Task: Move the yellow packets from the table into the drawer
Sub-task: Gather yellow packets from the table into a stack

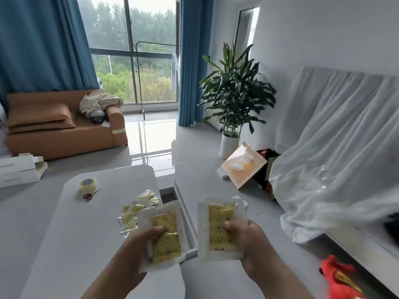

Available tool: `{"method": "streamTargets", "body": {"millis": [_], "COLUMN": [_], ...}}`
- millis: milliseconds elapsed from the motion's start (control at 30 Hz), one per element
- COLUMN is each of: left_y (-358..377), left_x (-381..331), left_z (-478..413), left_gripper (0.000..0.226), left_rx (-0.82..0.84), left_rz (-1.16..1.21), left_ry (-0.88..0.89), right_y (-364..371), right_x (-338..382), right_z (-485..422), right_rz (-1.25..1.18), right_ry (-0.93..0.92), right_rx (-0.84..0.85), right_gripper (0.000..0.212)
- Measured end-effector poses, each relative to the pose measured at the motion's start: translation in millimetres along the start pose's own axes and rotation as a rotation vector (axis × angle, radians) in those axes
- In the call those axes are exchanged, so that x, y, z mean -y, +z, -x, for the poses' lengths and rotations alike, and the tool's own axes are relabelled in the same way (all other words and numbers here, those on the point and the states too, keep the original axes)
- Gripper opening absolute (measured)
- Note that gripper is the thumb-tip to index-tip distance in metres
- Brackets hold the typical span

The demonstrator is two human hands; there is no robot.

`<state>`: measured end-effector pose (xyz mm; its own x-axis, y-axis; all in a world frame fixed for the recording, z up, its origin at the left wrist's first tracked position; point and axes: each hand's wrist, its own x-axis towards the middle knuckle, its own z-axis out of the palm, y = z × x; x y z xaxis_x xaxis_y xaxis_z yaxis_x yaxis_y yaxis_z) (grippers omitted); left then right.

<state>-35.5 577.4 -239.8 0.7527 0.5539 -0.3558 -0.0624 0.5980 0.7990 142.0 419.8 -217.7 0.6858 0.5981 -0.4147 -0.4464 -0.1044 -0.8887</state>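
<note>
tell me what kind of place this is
Most likely a home living room, perhaps mid-move or being set up: an orange sofa by a tall window with blue curtains, a potted plant, and a plastic sheet draped over furniture.

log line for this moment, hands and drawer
left hand: holds yellow packet | right hand: holds second packet | drawer: open | table: pile of packets waiting
</note>
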Motion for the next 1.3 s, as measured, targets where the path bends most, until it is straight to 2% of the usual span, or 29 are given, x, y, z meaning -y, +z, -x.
{"method": "streamTargets", "body": {"millis": [233, 400, 567, 633, 733, 767, 867, 967, 1100, 1200, 1300], "left_y": [48.9, 71.7, 95.3, 103.6, 116.6, 121.3, 139.4, 160.2, 190.2, 218.6, 251.1], "left_x": [6.4, 1.9, -13.6, -23.1, -35.0, -37.1, -40.2, -38.7, -33.9, -27.4, -22.4], "left_z": [-64.7, -147.8, -228.9, -255.5, -291.5, -302.6, -332.1, -362.2, -402.4, -436.1, -470.4], "left_gripper": [0.044, 0.042, 0.026, 0.033, 0.075, 0.080, 0.079, 0.064, 0.080, 0.056, 0.060], "left_rx": [-0.029, -0.057, -0.080, -0.068, -0.025, -0.019, -0.022, -0.030, -0.044, -0.081, -0.138], "left_rz": [-0.064, -0.149, -0.197, -0.191, -0.184, -0.178, -0.177, -0.186, -0.164, -0.147, -0.119], "left_ry": [0.042, 0.026, 0.011, 0.011, 0.014, 0.019, 0.031, 0.038, 0.060, 0.070, 0.071], "right_y": [-48.4, -66.1, -77.6, -81.8, -90.9, -95.0, -109.0, -125.9, -152.9, -180.9, -209.1], "right_x": [22.9, 54.4, 96.4, 111.6, 128.8, 133.2, 146.0, 161.1, 183.6, 204.7, 229.7], "right_z": [-43.6, -113.6, -185.1, -207.7, -239.5, -249.7, -281.0, -312.9, -358.1, -398.6, -440.8], "right_rz": [0.013, 0.034, 0.084, 0.091, 0.060, 0.049, 0.035, 0.023, 0.010, 0.022, 0.037], "right_ry": [-0.021, -0.026, -0.005, -0.013, -0.005, 0.003, 0.013, 0.009, 0.011, 0.017, 0.024], "right_rx": [-0.028, -0.042, -0.016, -0.004, 0.002, -0.003, -0.034, -0.042, -0.001, 0.036, 0.082], "right_gripper": [0.021, 0.019, 0.020, 0.019, 0.019, 0.020, 0.023, 0.022, 0.023, 0.023, 0.023]}}
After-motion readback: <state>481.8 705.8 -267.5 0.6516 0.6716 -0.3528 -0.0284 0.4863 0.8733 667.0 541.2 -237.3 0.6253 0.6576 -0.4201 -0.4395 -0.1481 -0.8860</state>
